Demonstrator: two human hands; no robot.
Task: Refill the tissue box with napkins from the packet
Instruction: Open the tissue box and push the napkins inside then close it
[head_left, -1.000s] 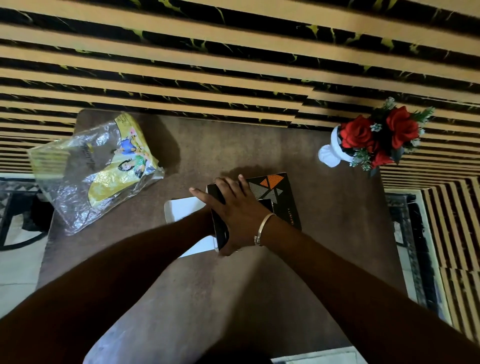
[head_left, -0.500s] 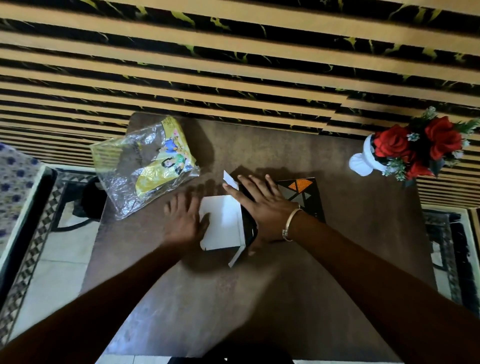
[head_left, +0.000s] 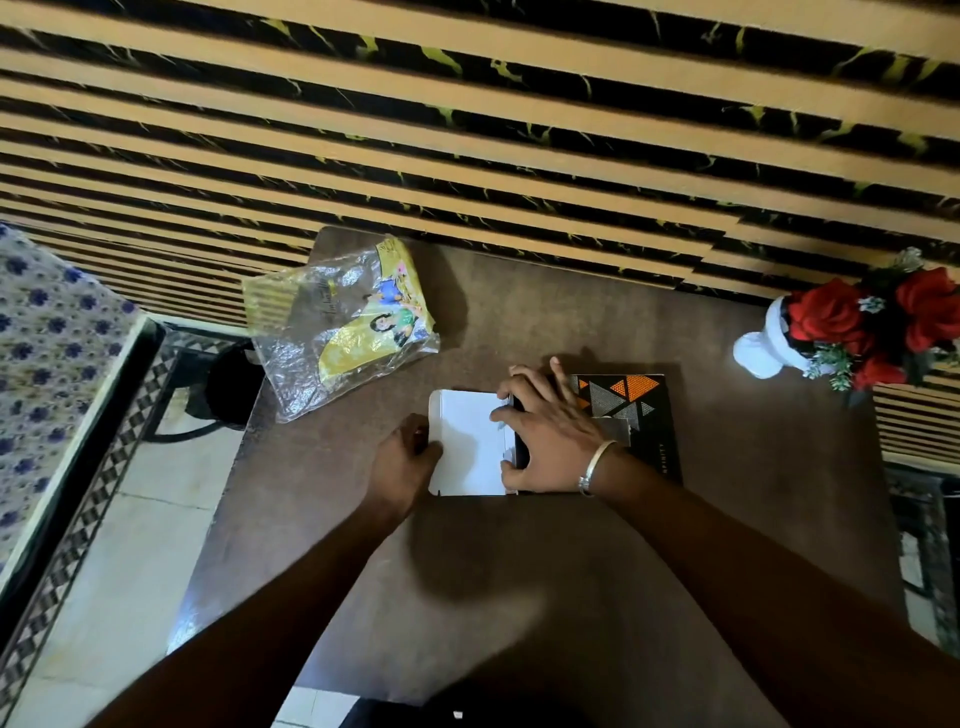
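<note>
A black tissue box (head_left: 641, 415) with orange and grey triangles lies flat on the brown table (head_left: 519, 571). Its white end flap (head_left: 467, 441) is folded out to the left. My right hand (head_left: 550, 431), with a silver bangle at the wrist, presses on the box's open left end, fingers over the edge of the flap. My left hand (head_left: 402, 457) pinches the flap's left edge. The clear and yellow napkin packet (head_left: 343, 327) lies crumpled at the table's back left corner, apart from both hands.
A white vase with red roses (head_left: 841, 332) stands at the table's back right. A striped black and tan wall (head_left: 467, 130) runs right behind the table. To the left lie tiled floor, a dark chair base (head_left: 223, 384) and a patterned cloth (head_left: 47, 338).
My left hand has come out from under my right arm and taken the flap's left edge. The white flap now lies flat and fully folded out. The view has shifted left.
</note>
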